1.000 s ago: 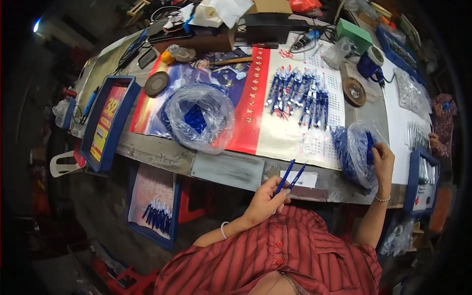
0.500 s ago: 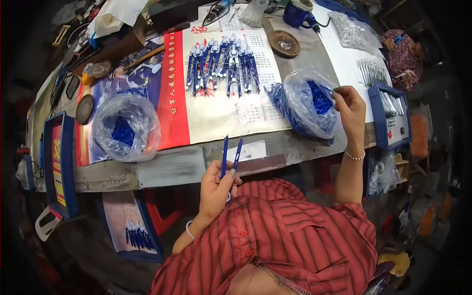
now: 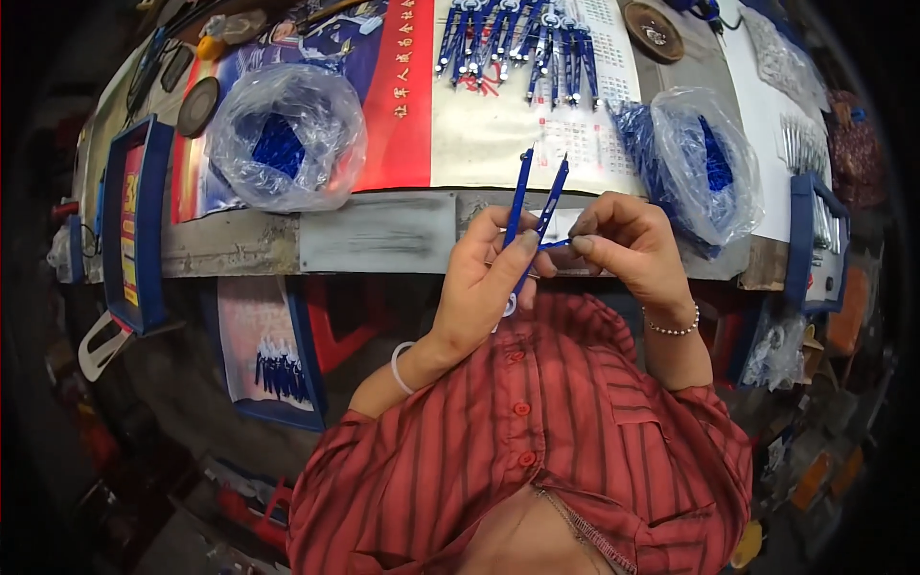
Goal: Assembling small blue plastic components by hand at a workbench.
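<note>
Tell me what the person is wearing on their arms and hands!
Both hands are bare, no gloves. The left wrist has a thin white bangle. The right wrist has a bracelet of small pale beads. The sleeves belong to a red shirt with dark stripes and red buttons, and they stop short of the wrists.

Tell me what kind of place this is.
Probably a small hand-assembly workbench. A row of finished blue compasses lies on the table, clear bags of blue parts sit beside it, and the left hand and right hand hold another blue compass.
</note>
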The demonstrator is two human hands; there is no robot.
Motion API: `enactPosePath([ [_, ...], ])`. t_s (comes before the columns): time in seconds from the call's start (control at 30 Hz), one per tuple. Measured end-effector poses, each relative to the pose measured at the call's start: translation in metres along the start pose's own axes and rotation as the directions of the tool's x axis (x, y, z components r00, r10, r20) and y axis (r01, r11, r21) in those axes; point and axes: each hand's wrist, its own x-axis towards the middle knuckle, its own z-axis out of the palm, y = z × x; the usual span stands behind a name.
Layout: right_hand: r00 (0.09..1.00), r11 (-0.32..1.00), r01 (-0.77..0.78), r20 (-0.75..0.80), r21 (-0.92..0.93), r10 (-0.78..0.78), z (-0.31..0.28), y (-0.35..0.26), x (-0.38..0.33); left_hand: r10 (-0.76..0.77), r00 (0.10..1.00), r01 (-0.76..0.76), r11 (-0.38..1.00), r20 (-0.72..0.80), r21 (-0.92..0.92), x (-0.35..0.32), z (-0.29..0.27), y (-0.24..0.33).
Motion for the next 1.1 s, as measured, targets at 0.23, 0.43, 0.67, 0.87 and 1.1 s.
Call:
enactPosePath([
  [0.23,0.997,0.969,-0.077,0.023,0.235,0.074,0.018,0.015,0.007,0.012,1.000,-0.011,1.000,-0.022,0.008,-0.005,-0.010,-0.004],
  [0.43,0.996,0.964,-0.037,-0.074,0.265,0.059,0.022,0.017,0.009,-0.012,1.000,0.012,1.000,-0.026,-0.006,-0.008,-0.009,-0.003],
  [0.67,0.993,0.998,-0.013,-0.121,0.057,0.020,0.023,0.013,0.010,-0.027,0.999,0.028,0.997,-0.020,0.079,-0.009,-0.009,-0.005],
  [0.87,0.990,0.999,0.016,-0.136,-0.044,-0.022,0.025,0.014,0.013,-0.038,0.999,0.038,0.994,0.000,0.098,-0.009,-0.010,-0.006],
  [1.1,0.967,0.937,0.180,-0.123,-0.298,-0.225,0.029,0.024,0.015,-0.050,0.999,0.049,0.995,0.002,0.085,-0.008,-0.011,-0.007],
])
